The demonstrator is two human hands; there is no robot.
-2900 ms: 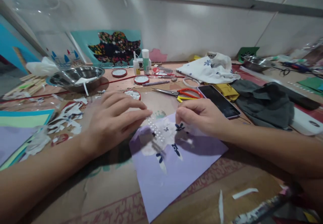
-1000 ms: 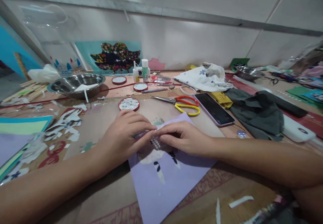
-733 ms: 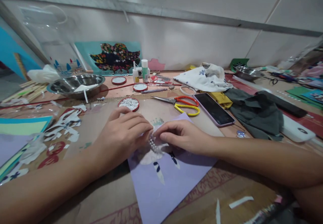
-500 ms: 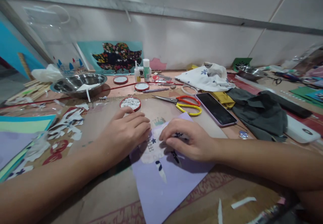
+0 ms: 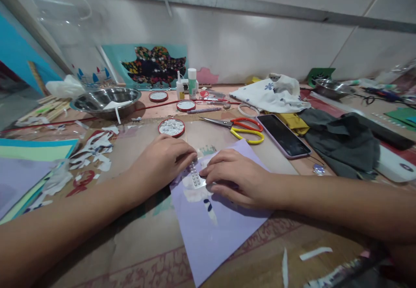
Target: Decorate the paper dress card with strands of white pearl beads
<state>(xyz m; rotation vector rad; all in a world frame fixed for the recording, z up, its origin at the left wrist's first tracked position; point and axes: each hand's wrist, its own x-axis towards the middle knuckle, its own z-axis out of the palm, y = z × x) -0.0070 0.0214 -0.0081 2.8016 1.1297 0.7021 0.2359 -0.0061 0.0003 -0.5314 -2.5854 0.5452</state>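
Observation:
A purple sheet of paper (image 5: 204,240) lies at an angle in front of me. On it is a white fabric cutout (image 5: 192,195) with dark blue flower prints, partly covered by my hands. A short strip of pearl beads (image 5: 195,177) in rows lies over the cutout. My left hand (image 5: 165,160) is closed, its fingertips pinching the far end of the strip. From the other side my right hand (image 5: 240,179) rests on the paper, fingers stretched out and fingertips beside the beads. Beyond my left hand stands a red-rimmed lid (image 5: 171,127) full of white beads.
Scissors (image 5: 234,127) with red and yellow handles and a phone (image 5: 283,135) lie beyond my right hand. A metal bowl (image 5: 105,101), glue bottles (image 5: 192,83), and white fabric (image 5: 269,93) are farther back. Fabric scraps (image 5: 92,151) lie at left.
My hands came together at the bead strip, then parted slightly. The strip now lies lower against the cutout, and my right fingers have straightened and flattened onto the paper.

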